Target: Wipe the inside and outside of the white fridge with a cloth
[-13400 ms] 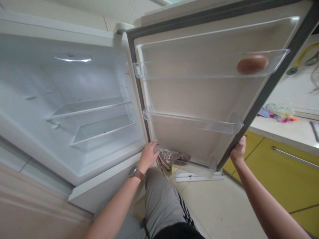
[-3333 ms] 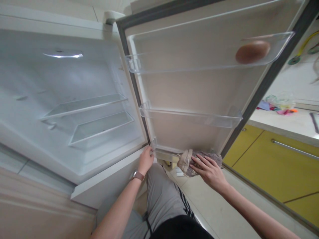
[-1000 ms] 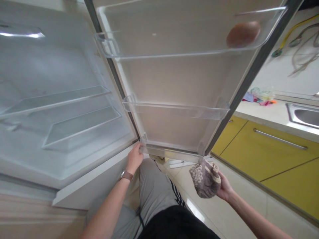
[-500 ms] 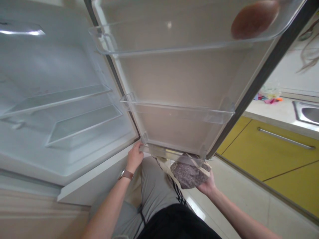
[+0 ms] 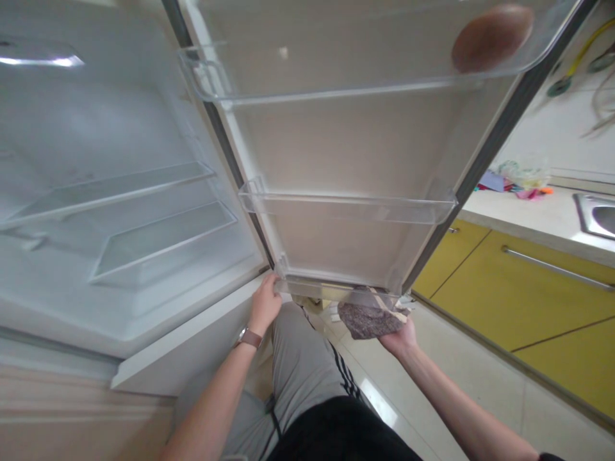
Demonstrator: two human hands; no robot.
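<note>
My left hand (image 5: 264, 303), with a watch on its wrist, grips the hinge-side bottom corner of the open fridge door (image 5: 355, 147). My right hand (image 5: 398, 336) holds a brown patterned cloth (image 5: 368, 318) pressed up under the door's lowest clear bin (image 5: 336, 291), near the door's outer bottom corner. Part of the cloth is hidden behind the bin. A brown rounded item (image 5: 492, 37) lies in the door's top bin.
The fridge interior (image 5: 110, 192) at the left has two clear shelves with nothing on them. Yellow cabinets (image 5: 528, 301) with a bar handle stand at the right under a pale counter (image 5: 538, 214) with a steel sink (image 5: 598, 218). My grey trousers (image 5: 307, 378) are below.
My right hand took the cloth off the door's bottom bin, drew it back toward me, then raised it against the underside of the bin. My left hand stayed put.
</note>
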